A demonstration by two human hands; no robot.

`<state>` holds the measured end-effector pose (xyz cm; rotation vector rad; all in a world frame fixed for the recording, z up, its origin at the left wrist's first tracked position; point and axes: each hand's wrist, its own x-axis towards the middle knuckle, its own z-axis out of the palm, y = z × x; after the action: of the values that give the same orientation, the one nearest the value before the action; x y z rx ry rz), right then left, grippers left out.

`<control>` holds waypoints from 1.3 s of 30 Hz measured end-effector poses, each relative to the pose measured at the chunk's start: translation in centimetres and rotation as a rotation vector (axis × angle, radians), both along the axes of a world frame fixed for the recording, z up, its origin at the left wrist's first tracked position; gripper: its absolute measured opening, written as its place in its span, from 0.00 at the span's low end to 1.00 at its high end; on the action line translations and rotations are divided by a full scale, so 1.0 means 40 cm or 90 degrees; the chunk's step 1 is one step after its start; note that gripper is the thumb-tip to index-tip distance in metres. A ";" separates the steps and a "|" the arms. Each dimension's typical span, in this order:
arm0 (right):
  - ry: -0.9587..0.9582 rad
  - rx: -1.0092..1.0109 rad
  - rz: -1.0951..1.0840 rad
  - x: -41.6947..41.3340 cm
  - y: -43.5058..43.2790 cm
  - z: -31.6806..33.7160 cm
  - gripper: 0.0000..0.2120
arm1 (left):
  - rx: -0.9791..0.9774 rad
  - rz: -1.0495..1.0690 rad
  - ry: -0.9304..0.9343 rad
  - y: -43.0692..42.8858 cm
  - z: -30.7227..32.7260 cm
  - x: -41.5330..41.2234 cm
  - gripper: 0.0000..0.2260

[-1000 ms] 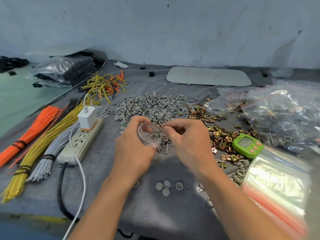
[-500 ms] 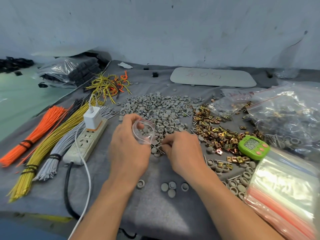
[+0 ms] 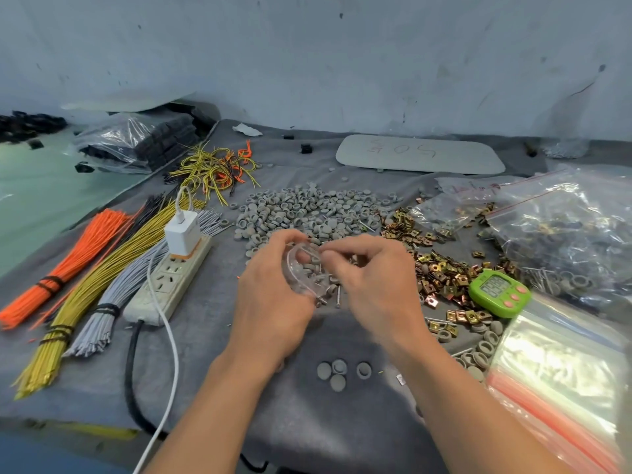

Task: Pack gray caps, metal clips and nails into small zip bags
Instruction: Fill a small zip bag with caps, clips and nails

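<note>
Right hand [image 3: 372,285]: risen from table [image 3: 325,422] to mouth of small zip bag [image 3: 302,271], fingertips [image 3: 326,256] pinched, seemingly on something small. Left hand [image 3: 273,302]: grips bag from below, just before gray caps [image 3: 307,213].

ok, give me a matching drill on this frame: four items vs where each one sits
1 green timer
2 white charger
3 orange wires
4 small zip bag

A held in the left hand
B plugged into the power strip
C far left of the table
D just right of the metal clips

Pairs: 1-D, 2-B, 3-C, 4-A
</note>
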<state>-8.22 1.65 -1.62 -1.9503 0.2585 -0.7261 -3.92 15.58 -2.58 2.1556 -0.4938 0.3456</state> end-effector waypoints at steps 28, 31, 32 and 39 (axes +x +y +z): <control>0.027 -0.105 0.065 -0.011 0.017 0.010 0.06 | 0.078 -0.026 -0.012 -0.008 -0.014 0.010 0.32; 0.031 -0.041 0.063 -0.002 0.006 0.002 0.06 | 0.041 -0.025 -0.010 -0.007 -0.012 0.012 0.30; 0.025 -0.011 0.041 0.001 -0.004 0.000 0.05 | 0.025 -0.018 -0.009 -0.004 -0.011 0.012 0.30; 0.095 -0.003 -0.054 0.012 -0.055 -0.014 0.11 | -0.052 0.036 -0.046 0.024 -0.001 0.022 0.36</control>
<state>-7.76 -0.54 -2.19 -2.0101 0.4330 -0.6358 -3.05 16.54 -2.62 2.0860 -0.4519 0.4694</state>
